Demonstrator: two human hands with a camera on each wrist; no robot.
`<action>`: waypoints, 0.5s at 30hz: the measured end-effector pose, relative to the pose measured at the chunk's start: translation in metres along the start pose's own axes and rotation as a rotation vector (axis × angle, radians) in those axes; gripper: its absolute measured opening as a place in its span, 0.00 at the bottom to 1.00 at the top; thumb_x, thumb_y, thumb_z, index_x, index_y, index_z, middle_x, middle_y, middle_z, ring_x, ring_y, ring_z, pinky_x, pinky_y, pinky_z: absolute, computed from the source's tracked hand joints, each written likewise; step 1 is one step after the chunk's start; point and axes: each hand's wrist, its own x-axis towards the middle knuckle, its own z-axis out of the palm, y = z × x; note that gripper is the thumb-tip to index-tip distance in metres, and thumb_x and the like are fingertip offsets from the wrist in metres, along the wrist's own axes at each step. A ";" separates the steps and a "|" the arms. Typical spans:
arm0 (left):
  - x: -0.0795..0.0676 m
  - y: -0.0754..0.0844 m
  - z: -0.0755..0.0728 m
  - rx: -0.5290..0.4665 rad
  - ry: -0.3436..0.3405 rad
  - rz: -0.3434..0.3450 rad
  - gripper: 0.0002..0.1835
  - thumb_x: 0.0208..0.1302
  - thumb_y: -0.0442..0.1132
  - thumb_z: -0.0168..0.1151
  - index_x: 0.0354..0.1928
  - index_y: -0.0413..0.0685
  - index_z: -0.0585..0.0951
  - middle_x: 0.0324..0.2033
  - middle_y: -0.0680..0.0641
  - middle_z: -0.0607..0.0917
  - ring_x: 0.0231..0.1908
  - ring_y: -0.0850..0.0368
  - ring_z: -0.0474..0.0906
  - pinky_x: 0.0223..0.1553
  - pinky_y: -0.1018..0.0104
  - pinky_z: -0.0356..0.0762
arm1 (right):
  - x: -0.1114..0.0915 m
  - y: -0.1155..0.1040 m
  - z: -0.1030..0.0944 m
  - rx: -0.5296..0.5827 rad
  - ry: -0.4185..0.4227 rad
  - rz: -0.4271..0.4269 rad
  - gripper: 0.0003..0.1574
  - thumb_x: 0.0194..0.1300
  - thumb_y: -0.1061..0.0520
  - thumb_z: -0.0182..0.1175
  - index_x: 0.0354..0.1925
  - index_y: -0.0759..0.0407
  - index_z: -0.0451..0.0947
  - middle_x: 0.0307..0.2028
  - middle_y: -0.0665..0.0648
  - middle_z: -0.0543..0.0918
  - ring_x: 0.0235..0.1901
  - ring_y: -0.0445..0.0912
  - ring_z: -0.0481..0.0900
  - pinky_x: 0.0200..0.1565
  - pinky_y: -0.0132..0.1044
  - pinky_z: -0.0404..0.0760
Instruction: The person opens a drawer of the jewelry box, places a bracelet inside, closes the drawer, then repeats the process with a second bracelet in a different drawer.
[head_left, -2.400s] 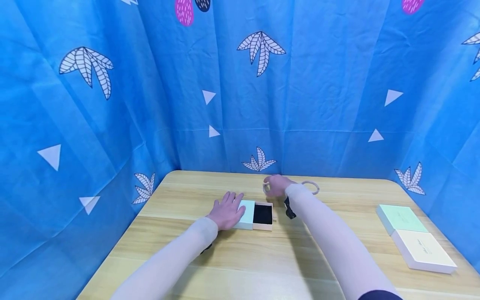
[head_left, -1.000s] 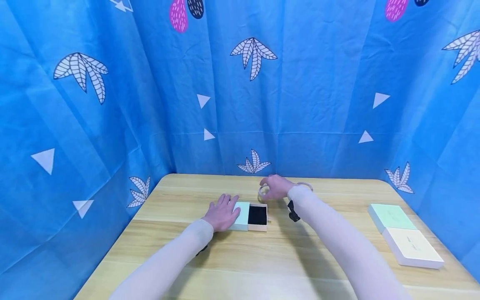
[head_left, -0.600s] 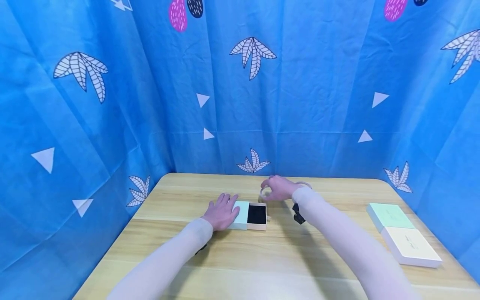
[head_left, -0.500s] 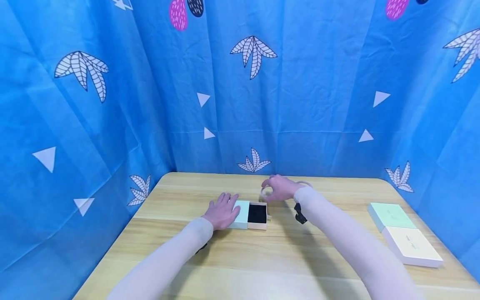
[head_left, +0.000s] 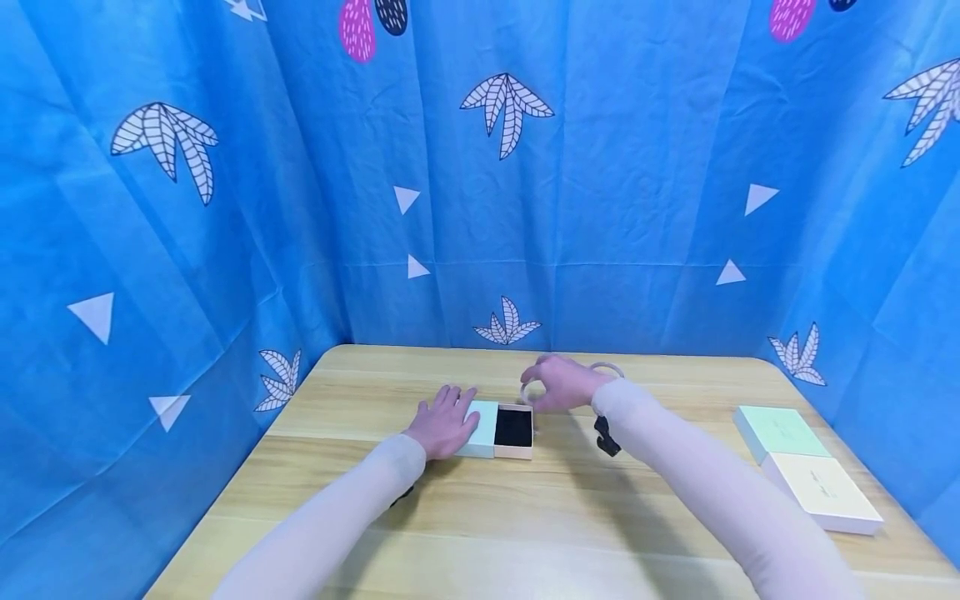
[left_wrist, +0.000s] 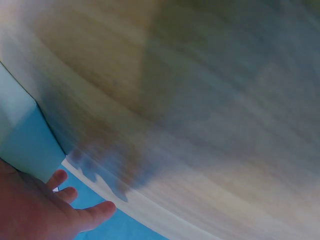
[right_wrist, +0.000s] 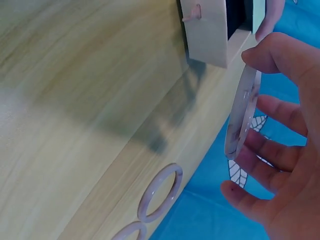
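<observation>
We see the right hand [head_left: 564, 383] pinching a pale bangle [right_wrist: 239, 115] between thumb and fingers, up off the table [head_left: 480, 517], just beyond the far right corner of the small box's drawer [head_left: 513, 452]. Left hand [head_left: 441, 425]: no grasp, fingers straight, palm down over the mint sleeve [head_left: 483, 433] of that box. Drawer sticks partly out of the sleeve on the right side; we note pinkish walls, a black lining [head_left: 513, 427] and a little pull tab [right_wrist: 192, 14] on its end face. We can read no writing on this box.

Right wrist view gives us two more bangles on the tabletop, one whole ring [right_wrist: 146, 196] and one cut by the frame edge [right_wrist: 143, 231], just beside each other.

Well apart, at the table's right side, we have a light green box [head_left: 783, 432] meeting a cream box [head_left: 823, 487]. Both lids carry script-like lettering, darker on the cream one, too small for us to read. Behind: blue curtain [head_left: 637, 167] with leaf and triangle prints, no words we can make out.
</observation>
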 end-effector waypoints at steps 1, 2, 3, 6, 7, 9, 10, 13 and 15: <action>0.000 0.000 0.000 -0.003 -0.001 0.000 0.37 0.75 0.67 0.26 0.81 0.63 0.51 0.79 0.43 0.54 0.79 0.42 0.43 0.72 0.29 0.46 | -0.001 -0.001 0.001 -0.004 0.000 -0.003 0.28 0.58 0.52 0.71 0.57 0.55 0.83 0.54 0.56 0.83 0.54 0.51 0.79 0.58 0.46 0.79; 0.000 0.000 0.000 -0.005 -0.003 0.000 0.37 0.75 0.67 0.26 0.81 0.63 0.51 0.79 0.43 0.54 0.79 0.42 0.43 0.72 0.29 0.46 | -0.001 -0.001 0.001 -0.008 0.001 -0.007 0.28 0.58 0.52 0.71 0.57 0.55 0.83 0.55 0.56 0.83 0.54 0.51 0.79 0.58 0.46 0.79; 0.000 0.001 0.000 -0.009 -0.004 0.002 0.37 0.75 0.67 0.26 0.81 0.62 0.51 0.79 0.43 0.54 0.79 0.41 0.43 0.72 0.28 0.46 | -0.002 -0.002 0.002 -0.009 0.000 -0.009 0.28 0.58 0.52 0.70 0.57 0.55 0.83 0.55 0.56 0.83 0.54 0.51 0.79 0.58 0.46 0.79; -0.001 0.003 -0.001 -0.013 -0.008 0.009 0.37 0.76 0.66 0.27 0.81 0.61 0.51 0.79 0.42 0.54 0.79 0.41 0.43 0.72 0.28 0.45 | -0.005 -0.003 0.003 -0.023 0.001 -0.001 0.29 0.57 0.52 0.71 0.58 0.54 0.83 0.55 0.55 0.83 0.54 0.52 0.79 0.57 0.47 0.79; -0.001 0.003 -0.001 -0.014 -0.007 0.013 0.37 0.76 0.65 0.28 0.81 0.60 0.51 0.79 0.42 0.54 0.79 0.41 0.43 0.71 0.28 0.45 | -0.006 -0.004 0.003 -0.028 0.001 0.001 0.28 0.57 0.52 0.71 0.57 0.53 0.83 0.55 0.55 0.83 0.54 0.52 0.79 0.57 0.47 0.80; -0.002 0.004 -0.002 -0.019 0.003 0.021 0.36 0.76 0.63 0.30 0.80 0.58 0.53 0.78 0.41 0.55 0.79 0.40 0.44 0.71 0.27 0.46 | -0.008 -0.005 0.003 -0.035 0.002 0.010 0.28 0.57 0.52 0.71 0.57 0.52 0.83 0.54 0.55 0.83 0.54 0.52 0.79 0.55 0.48 0.80; -0.003 0.005 -0.003 -0.021 0.006 0.023 0.36 0.76 0.62 0.30 0.80 0.57 0.54 0.78 0.41 0.56 0.79 0.39 0.44 0.71 0.27 0.46 | -0.009 -0.006 0.003 -0.041 0.002 0.015 0.28 0.56 0.52 0.71 0.57 0.51 0.83 0.54 0.54 0.82 0.54 0.51 0.79 0.54 0.49 0.80; -0.003 0.004 -0.003 -0.024 0.012 0.024 0.36 0.76 0.62 0.31 0.80 0.56 0.54 0.78 0.40 0.56 0.79 0.39 0.45 0.70 0.26 0.46 | -0.010 -0.009 0.003 -0.057 -0.002 0.018 0.29 0.55 0.51 0.72 0.56 0.48 0.83 0.54 0.54 0.82 0.53 0.51 0.79 0.53 0.50 0.81; -0.003 0.003 -0.002 -0.020 0.010 0.016 0.36 0.76 0.63 0.30 0.80 0.57 0.53 0.78 0.41 0.56 0.79 0.39 0.45 0.71 0.27 0.46 | -0.010 -0.011 0.004 -0.072 0.001 0.010 0.29 0.53 0.51 0.73 0.56 0.47 0.83 0.54 0.53 0.83 0.53 0.51 0.79 0.53 0.51 0.80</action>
